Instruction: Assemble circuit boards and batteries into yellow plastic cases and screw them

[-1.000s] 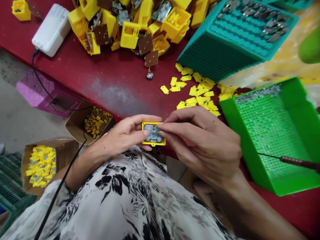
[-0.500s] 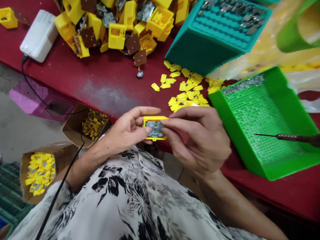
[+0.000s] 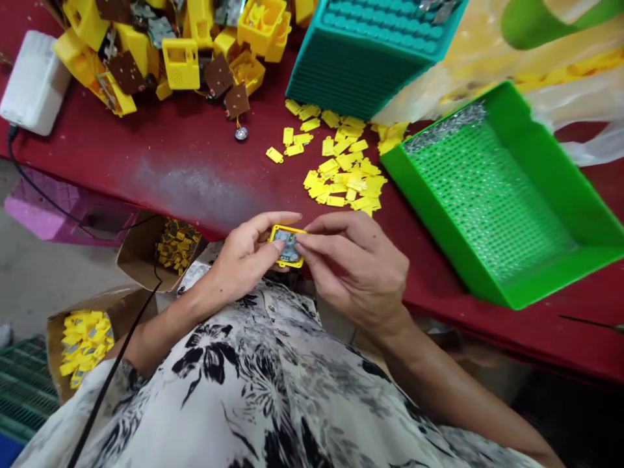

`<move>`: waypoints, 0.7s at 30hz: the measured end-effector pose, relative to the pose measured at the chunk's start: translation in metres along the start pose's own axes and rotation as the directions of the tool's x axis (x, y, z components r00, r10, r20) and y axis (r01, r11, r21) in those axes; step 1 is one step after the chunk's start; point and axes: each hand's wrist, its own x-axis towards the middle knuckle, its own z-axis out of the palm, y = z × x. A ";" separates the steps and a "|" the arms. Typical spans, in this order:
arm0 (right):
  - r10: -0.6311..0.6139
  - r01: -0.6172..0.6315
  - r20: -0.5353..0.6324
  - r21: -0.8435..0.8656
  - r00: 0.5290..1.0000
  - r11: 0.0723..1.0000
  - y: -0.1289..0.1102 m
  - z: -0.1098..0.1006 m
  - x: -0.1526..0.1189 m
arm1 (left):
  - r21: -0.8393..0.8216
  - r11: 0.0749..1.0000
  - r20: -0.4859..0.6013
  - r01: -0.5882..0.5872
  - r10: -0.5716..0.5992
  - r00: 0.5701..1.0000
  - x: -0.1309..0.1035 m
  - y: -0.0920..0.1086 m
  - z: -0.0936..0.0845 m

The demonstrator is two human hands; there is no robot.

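Note:
A small yellow plastic case (image 3: 288, 247) with a grey insert lies low in front of my body, at the table's near edge. My left hand (image 3: 244, 259) is closed around its left side, thumb on the insert and index finger stretched out above. The thumb and index finger of my right hand (image 3: 361, 265) are pinched together at the case's right edge. Whatever lies between those fingertips is hidden. Just beyond the hands is a pile of small yellow covers (image 3: 345, 162) on the red tabletop (image 3: 244, 188).
A green tray (image 3: 511, 195) with small metal pieces sits right, beside a teal basket (image 3: 361, 55). Yellow housings with wires (image 3: 180, 64) and a white power bank (image 3: 36, 81) lie back left. A thin dark shaft (image 3: 592, 322) shows far right. Cardboard boxes (image 3: 141, 250) stand below left.
The view has shifted, so the table things sit further left and mostly higher. Both hands keep their hold at the case. The screwdriver no longer appears over the green tray.

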 end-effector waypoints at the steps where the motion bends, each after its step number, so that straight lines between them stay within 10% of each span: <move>1: -0.009 0.009 0.000 -0.009 1.000 1.000 0.000 0.001 -0.002 | 0.028 0.999 0.000 -0.017 0.017 1.000 0.000 -0.001 0.001; 8: 0.094 -0.093 -0.151 0.013 0.984 0.996 -0.008 0.003 -0.013 | 0.095 0.991 0.061 -0.093 0.088 0.994 0.003 0.003 0.004; 21: 0.117 -0.120 -0.073 -0.048 0.990 0.992 -0.005 -0.008 -0.020 | 0.107 0.994 0.090 0.015 -0.025 0.996 0.009 -0.006 0.012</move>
